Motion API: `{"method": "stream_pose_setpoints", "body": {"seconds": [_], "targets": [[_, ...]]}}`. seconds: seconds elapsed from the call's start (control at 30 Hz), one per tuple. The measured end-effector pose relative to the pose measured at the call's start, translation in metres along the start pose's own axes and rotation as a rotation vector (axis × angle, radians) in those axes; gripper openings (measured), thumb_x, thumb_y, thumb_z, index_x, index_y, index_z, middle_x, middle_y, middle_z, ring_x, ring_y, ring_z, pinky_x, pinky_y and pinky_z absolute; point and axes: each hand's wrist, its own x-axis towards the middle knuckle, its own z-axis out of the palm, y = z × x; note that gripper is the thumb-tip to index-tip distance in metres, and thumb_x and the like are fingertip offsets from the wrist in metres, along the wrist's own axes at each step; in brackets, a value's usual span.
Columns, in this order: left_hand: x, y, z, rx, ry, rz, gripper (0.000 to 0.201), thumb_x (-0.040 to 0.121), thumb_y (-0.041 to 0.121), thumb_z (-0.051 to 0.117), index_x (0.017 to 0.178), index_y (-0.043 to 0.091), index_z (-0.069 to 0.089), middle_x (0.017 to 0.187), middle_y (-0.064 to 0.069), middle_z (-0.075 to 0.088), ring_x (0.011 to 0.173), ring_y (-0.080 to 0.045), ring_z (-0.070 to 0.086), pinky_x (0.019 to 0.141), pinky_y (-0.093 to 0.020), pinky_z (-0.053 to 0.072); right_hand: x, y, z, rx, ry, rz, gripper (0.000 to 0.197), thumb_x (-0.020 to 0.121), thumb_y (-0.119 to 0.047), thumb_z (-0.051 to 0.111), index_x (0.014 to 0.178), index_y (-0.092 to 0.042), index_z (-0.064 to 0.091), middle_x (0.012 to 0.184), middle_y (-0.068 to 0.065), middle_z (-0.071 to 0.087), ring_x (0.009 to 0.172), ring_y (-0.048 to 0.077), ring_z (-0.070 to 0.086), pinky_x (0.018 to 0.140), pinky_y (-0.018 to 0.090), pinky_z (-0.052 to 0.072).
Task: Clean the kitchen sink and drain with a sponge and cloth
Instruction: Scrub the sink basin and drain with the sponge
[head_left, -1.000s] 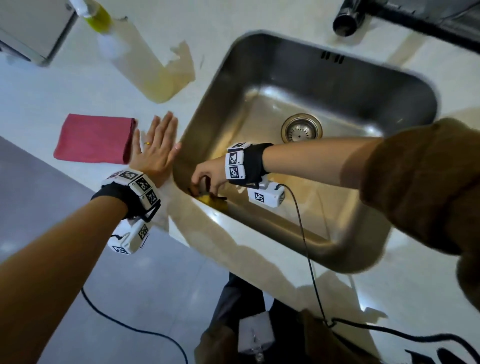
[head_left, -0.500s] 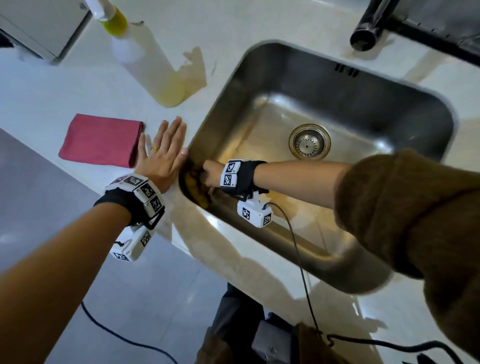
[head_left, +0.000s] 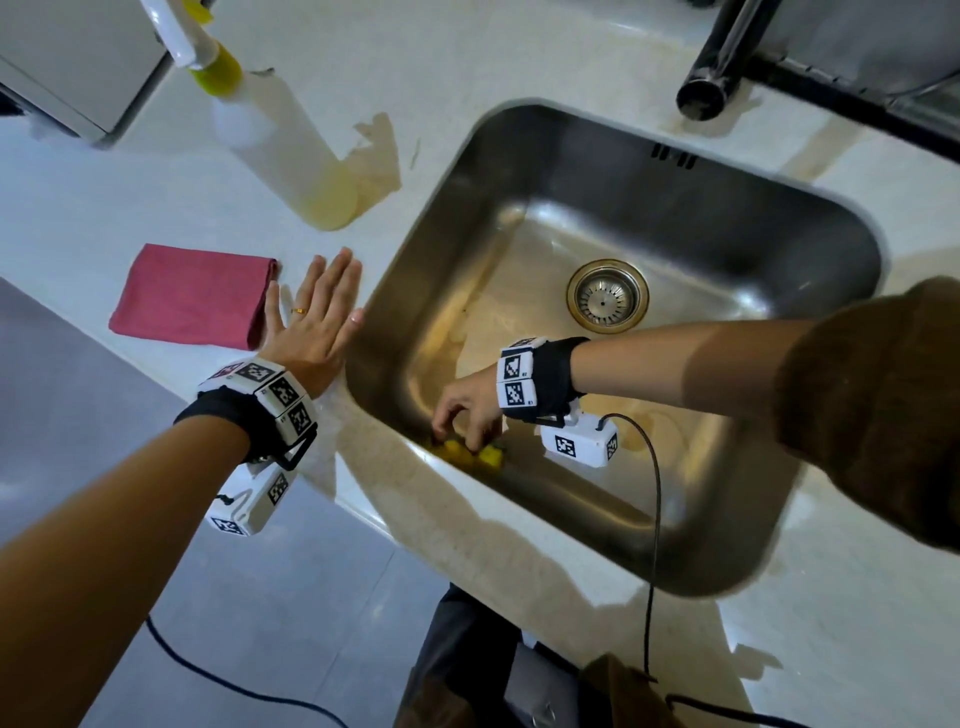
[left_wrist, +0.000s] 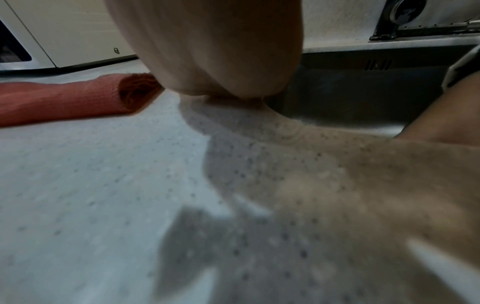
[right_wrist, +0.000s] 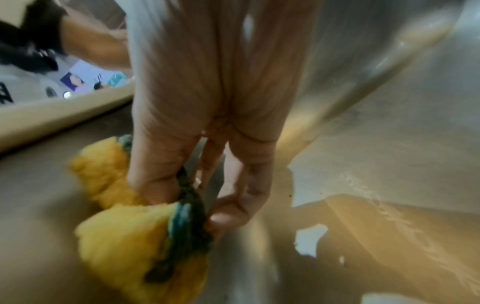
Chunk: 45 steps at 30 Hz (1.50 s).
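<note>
This is a home kitchen. A stainless steel sink (head_left: 779, 218) with a round strainer drain (head_left: 607, 295) and overflow slots is set into a pale speckled stone countertop (head_left: 130, 187). A dark tap (head_left: 717, 62) reaches over the sink's far rim. On the counter beside the sink stands a translucent squeeze bottle (head_left: 280, 150) of yellowish liquid with a yellow collar (most likely dish soap, though no label is legible), and a folded pink cloth (head_left: 192, 296) lies near it. A white appliance or cabinet (head_left: 72, 57) sits at the far left corner. Grey floor tiles (head_left: 234, 597) show below the counter's edge.
</note>
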Motion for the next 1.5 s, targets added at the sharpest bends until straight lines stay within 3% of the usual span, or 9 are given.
{"method": "stream_pose_setpoints", "body": {"seconds": [0.23, 0.37, 0.5, 0.73, 0.87, 1.0, 1.2, 1.3, 1.5], "targets": [[0.001, -0.002, 0.001, -0.007, 0.001, 0.015, 0.063, 0.091, 0.052, -0.005, 0.149, 0.031, -0.016, 0.154, 0.019, -0.026, 0.144, -0.007, -0.021, 0.116, -0.054, -0.01, 0.018, -0.009, 0.008, 0.108, 0.433, 0.049, 0.049, 0.087, 0.01, 0.051, 0.135, 0.0, 0.042, 0.125, 0.022, 0.052, 0.09, 0.029, 0.059, 0.043, 0.009, 0.046], [0.001, -0.003, 0.001, -0.001, 0.005, 0.018, 0.064, 0.09, 0.053, -0.007, 0.149, 0.032, -0.016, 0.154, 0.019, -0.025, 0.144, -0.007, -0.021, 0.116, -0.054, -0.01, 0.034, -0.016, 0.019, 0.18, 0.588, -0.033, 0.045, 0.085, 0.017, 0.047, 0.129, 0.006, 0.049, 0.085, 0.001, 0.054, 0.082, 0.018, 0.048, 0.046, 0.003, 0.042], [0.0, -0.001, 0.0, 0.005, -0.003, 0.023, 0.069, 0.086, 0.056, -0.011, 0.15, 0.03, -0.015, 0.155, 0.018, -0.025, 0.144, -0.007, -0.021, 0.116, -0.053, -0.012, 0.023, -0.012, 0.019, 0.102, 0.501, -0.059, 0.04, 0.076, 0.013, 0.061, 0.115, 0.004, 0.057, 0.123, 0.022, 0.054, 0.105, 0.036, 0.056, 0.073, 0.029, 0.051], [0.0, 0.0, -0.002, 0.013, -0.024, 0.019, 0.065, 0.09, 0.052, -0.006, 0.15, 0.029, -0.015, 0.154, 0.018, -0.026, 0.144, -0.008, -0.022, 0.116, -0.054, -0.013, 0.001, 0.005, 0.003, 0.012, 0.031, -0.07, 0.031, 0.072, 0.013, 0.064, 0.08, -0.016, 0.058, 0.097, 0.026, 0.057, 0.076, 0.039, 0.062, 0.062, 0.041, 0.055], [0.001, -0.002, -0.002, 0.003, -0.03, 0.015, 0.065, 0.089, 0.053, -0.006, 0.149, 0.03, -0.017, 0.152, 0.02, -0.029, 0.144, -0.007, -0.023, 0.116, -0.053, -0.013, 0.015, -0.012, -0.007, 0.156, 0.422, -0.056, 0.039, 0.079, 0.015, 0.057, 0.113, -0.004, 0.057, 0.1, 0.011, 0.054, 0.049, 0.008, 0.061, 0.04, 0.016, 0.048], [0.001, -0.001, -0.002, -0.008, -0.032, 0.019, 0.064, 0.09, 0.053, -0.005, 0.149, 0.032, -0.018, 0.15, 0.022, -0.03, 0.143, -0.006, -0.024, 0.115, -0.053, -0.013, 0.037, -0.036, -0.001, 0.227, 0.691, -0.151, 0.042, 0.079, 0.021, 0.045, 0.116, 0.007, 0.057, 0.105, 0.023, 0.059, 0.086, 0.039, 0.063, 0.037, 0.01, 0.042], [0.0, 0.0, -0.003, -0.026, -0.038, 0.019, 0.068, 0.086, 0.057, -0.01, 0.148, 0.032, -0.017, 0.151, 0.022, -0.029, 0.143, -0.005, -0.023, 0.115, -0.053, -0.014, 0.032, -0.032, 0.001, 0.224, 0.529, -0.217, 0.037, 0.07, 0.019, 0.059, 0.103, 0.005, 0.068, 0.094, 0.018, 0.065, 0.064, 0.017, 0.055, 0.057, 0.026, 0.051], [0.0, 0.001, -0.004, -0.007, -0.044, 0.019, 0.071, 0.082, 0.06, -0.014, 0.148, 0.032, -0.018, 0.15, 0.022, -0.031, 0.143, -0.006, -0.024, 0.115, -0.052, -0.014, 0.022, -0.03, 0.001, 0.202, 0.433, -0.228, 0.033, 0.069, 0.016, 0.065, 0.101, 0.008, 0.067, 0.062, -0.013, 0.066, 0.058, 0.001, 0.057, 0.062, 0.021, 0.051], [0.001, -0.001, -0.005, -0.037, -0.048, 0.022, 0.066, 0.087, 0.057, -0.007, 0.148, 0.033, -0.017, 0.152, 0.022, -0.028, 0.143, -0.005, -0.024, 0.114, -0.051, -0.015, 0.0, -0.01, 0.011, 0.254, 0.192, -0.187, 0.032, 0.071, 0.014, 0.069, 0.073, -0.017, 0.065, 0.065, -0.011, 0.066, 0.07, 0.023, 0.058, 0.079, 0.047, 0.051]]}}
